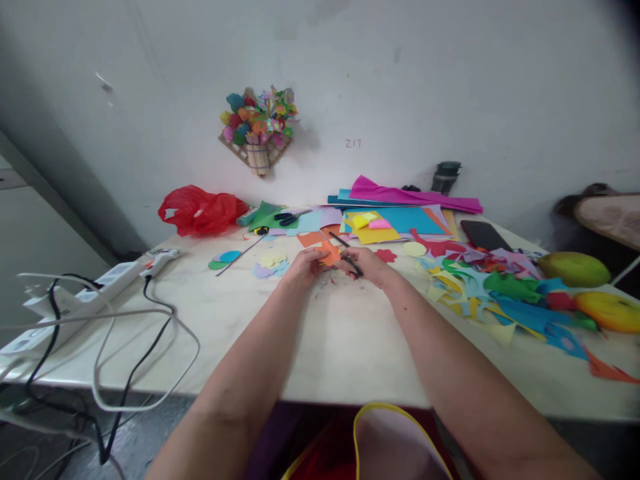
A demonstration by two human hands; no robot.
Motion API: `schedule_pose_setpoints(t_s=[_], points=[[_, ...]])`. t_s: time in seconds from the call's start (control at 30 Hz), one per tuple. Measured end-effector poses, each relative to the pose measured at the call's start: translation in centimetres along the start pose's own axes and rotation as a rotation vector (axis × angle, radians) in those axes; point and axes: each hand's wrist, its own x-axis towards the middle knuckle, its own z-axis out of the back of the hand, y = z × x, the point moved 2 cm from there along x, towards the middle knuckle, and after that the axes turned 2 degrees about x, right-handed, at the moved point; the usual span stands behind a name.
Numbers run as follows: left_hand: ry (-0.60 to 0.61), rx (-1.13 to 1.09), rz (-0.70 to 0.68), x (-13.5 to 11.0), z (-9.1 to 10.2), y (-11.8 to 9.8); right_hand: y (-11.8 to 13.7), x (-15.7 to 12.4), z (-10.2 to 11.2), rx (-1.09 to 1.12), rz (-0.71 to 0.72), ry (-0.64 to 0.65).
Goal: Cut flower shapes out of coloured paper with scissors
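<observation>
Watching from afar, I read the clock from the point between the hands. The left hand [305,267] pinches orange paper [328,253] at the centre, likely to steady its edge. The right hand [371,264] closes round a dark slim tool [339,241], too blurred for me to name; it slants over the paper, presumably to keep its tip within reach. Pale cut-outs [274,259] lie at nine o'clock, apparently kept apart from the scraps [460,288] at three to four. Coloured sheets [405,219] at one and scissors [287,219] at ten seem stowed clear of the elbows.
</observation>
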Motion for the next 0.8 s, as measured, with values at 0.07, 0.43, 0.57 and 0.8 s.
schedule_pose_setpoints(t_s=[0.07,0.43,0.57,0.8], points=[[-0.002,0.003,-0.003,0.04,0.03,-0.01,0.07,-0.07,-0.05,-0.005,-0.008,-0.010],[-0.039,0.008,0.012,0.16,0.41,-0.03,0.35,-0.27,-0.27,-0.002,-0.021,-0.024],[-0.043,0.000,0.017,0.24,0.51,-0.04,0.27,-0.23,-0.29,-0.003,-0.018,-0.024],[-0.064,0.019,0.008,0.31,0.76,-0.03,0.50,-0.32,-0.32,-0.020,-0.030,-0.032]])
